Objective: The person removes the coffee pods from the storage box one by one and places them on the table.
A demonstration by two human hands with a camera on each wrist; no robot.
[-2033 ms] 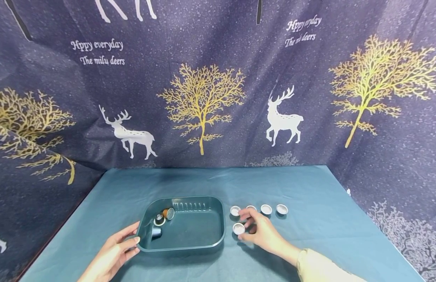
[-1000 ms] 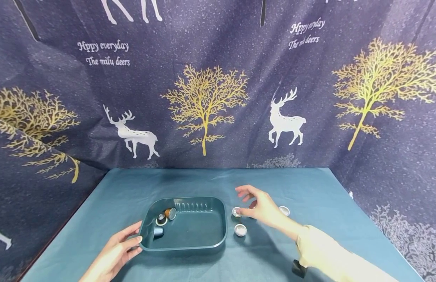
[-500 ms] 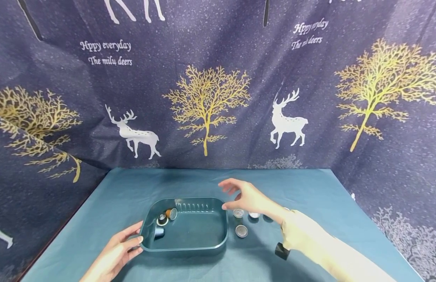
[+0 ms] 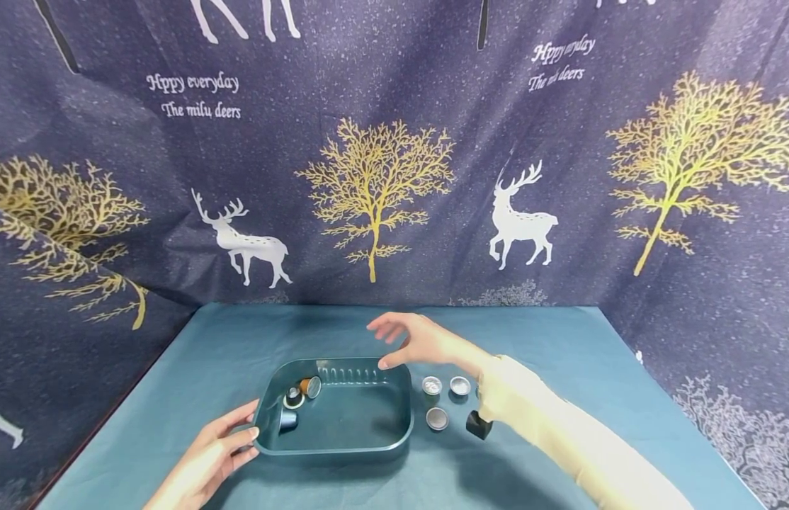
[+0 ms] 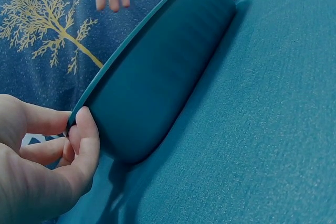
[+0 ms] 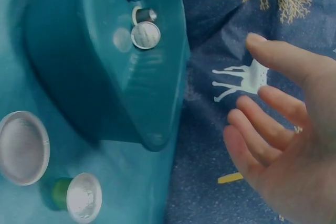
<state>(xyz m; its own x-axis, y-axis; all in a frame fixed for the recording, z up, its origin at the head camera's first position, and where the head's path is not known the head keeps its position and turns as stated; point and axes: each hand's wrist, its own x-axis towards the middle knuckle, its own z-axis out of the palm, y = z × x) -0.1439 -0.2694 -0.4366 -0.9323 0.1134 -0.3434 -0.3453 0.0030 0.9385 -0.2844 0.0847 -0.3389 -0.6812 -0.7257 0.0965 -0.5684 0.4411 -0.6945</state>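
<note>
My left hand [image 4: 206, 450] pinches the left rim of a dark green tray [image 4: 331, 451] between thumb and fingers; the left wrist view shows this grip closely. Inside the tray, at its left end, lie an orange coffee capsule [image 4: 310, 387], a black capsule [image 4: 294, 397] and a blue capsule [image 4: 289, 419]. Above the tray's back right corner hovers my right hand [image 4: 423, 340], fingers loosely bent and apart, holding nothing, as the right wrist view [image 6: 294, 124] confirms. Right of the tray stand coffee capsules with silvery lids: one in front [image 4: 436, 418], two behind [image 4: 431, 385].
The right sleeve [image 4: 547, 418] covers the table area where more capsules stood. A black block [image 4: 479, 425] sits at the right wrist. Teal cloth [image 4: 292, 329] covers the table, and a dark curtain [image 4: 407, 85] with deer and trees hangs behind and at the sides.
My right hand has moved from beside the capsules, up and leftward, to above the tray's back right corner. The left hand keeps its grip on the rim. The visible capsules look unmoved.
</note>
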